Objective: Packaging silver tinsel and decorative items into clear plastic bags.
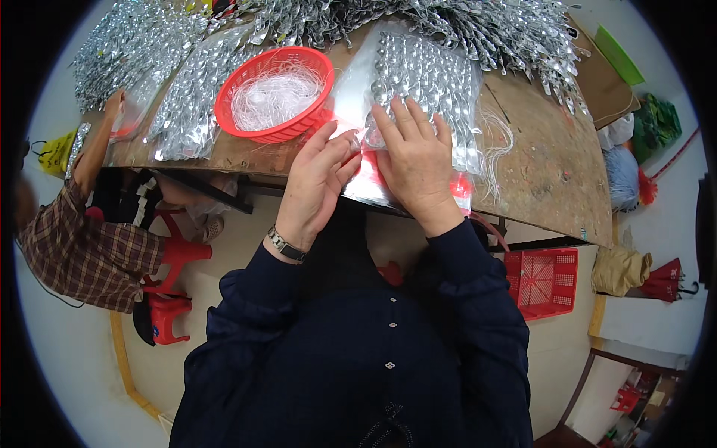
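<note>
A clear plastic bag point(426, 82) filled with shiny silver twisted pieces lies on the wooden table point(553, 164) in front of me. My right hand point(414, 160) lies flat on the bag's near end, fingers spread, pressing it down. My left hand point(317, 183) pinches the bag's open edge, where a red strip shows at the table's front edge. A round red plastic basket point(276, 93) holding thin white threads stands just left of the bag.
Heaps of silver pieces point(478, 26) cover the table's far side, and more filled bags point(190, 97) lie at the left. Another person's hand point(113, 104) in a plaid sleeve reaches onto the table's left corner. A red crate point(549, 280) and red stools point(172, 284) stand below.
</note>
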The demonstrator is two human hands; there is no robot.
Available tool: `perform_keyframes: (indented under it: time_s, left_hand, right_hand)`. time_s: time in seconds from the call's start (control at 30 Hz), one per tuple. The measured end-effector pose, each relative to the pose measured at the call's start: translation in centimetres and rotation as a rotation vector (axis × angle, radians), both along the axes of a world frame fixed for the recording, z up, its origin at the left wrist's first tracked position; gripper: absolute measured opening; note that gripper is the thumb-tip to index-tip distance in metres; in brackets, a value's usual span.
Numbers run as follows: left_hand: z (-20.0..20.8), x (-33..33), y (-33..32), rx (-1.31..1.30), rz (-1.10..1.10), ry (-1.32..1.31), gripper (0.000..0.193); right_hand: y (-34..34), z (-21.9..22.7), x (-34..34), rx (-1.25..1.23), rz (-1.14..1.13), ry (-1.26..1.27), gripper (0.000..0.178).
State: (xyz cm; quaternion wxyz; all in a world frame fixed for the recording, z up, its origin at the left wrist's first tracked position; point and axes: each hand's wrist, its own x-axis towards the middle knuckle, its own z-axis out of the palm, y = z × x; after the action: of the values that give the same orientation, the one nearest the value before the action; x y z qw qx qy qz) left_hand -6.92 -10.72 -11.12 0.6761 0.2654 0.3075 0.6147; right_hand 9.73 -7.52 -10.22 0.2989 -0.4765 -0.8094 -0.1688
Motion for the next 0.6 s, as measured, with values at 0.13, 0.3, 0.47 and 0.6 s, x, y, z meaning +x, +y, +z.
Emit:
perform_keyframes:
  time_s: [0.13,0.3,0.47,0.6]
  left_hand:
    - [0.1,-0.1,0.0,-0.012,-0.014,-0.035,0.057]
    - [0.3,0.0,0.6,-0.062,-0.168,0.007,0.040]
    - [0.3,-0.1,2.9,-0.074,-0.313,0.065,0.033]
    - [0.6,-0.1,4.0,-0.106,-0.345,0.168,0.024]
  right_hand:
    - [0.3,-0.9,0.3,0.064,0.047,0.025,0.054]
    - [0.4,-0.2,0.5,0.049,0.070,0.066,0.048]
    - [0.2,0.1,0.8,0.060,0.094,0.101,0.039]
    - [-0.2,0.3,0.8,0.045,0.095,0.119,0.041]
